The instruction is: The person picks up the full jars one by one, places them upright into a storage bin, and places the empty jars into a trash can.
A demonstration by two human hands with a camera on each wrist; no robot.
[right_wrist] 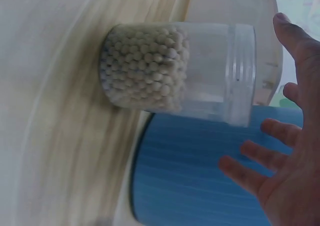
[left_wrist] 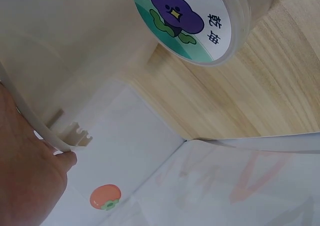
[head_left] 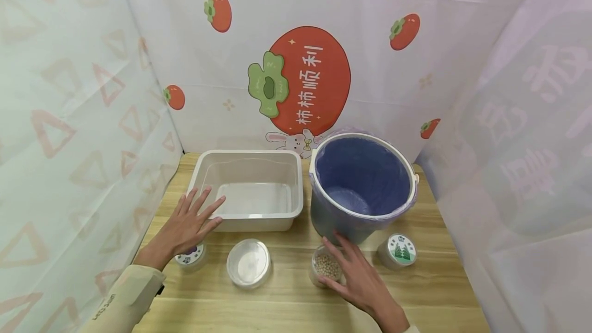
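My left hand [head_left: 187, 227] lies with fingers spread at the near left corner of a white plastic basin [head_left: 254, 224]. Below that hand, partly covered by it, stands a jar [head_left: 190, 259] whose lid [left_wrist: 212, 20] carries a purple cartoon. Over on the right, my right hand [head_left: 359, 277] reaches with parted fingers above an uncapped clear jar [head_left: 326, 267]. Pale round beads [right_wrist: 145, 68] fill a bit over half of this jar. In the right wrist view, the fingers [right_wrist: 265, 156] stand straight around its mouth, apart from its wall.
A blue bucket [head_left: 339, 227] with a thin liner over its rim stands behind the right hand. Between the hands sits a clear round container [head_left: 248, 263]. Far right is a jar with a green-printed lid [head_left: 401, 250]. Printed cloth walls [head_left: 208, 117] enclose the wooden table [head_left: 277, 307].
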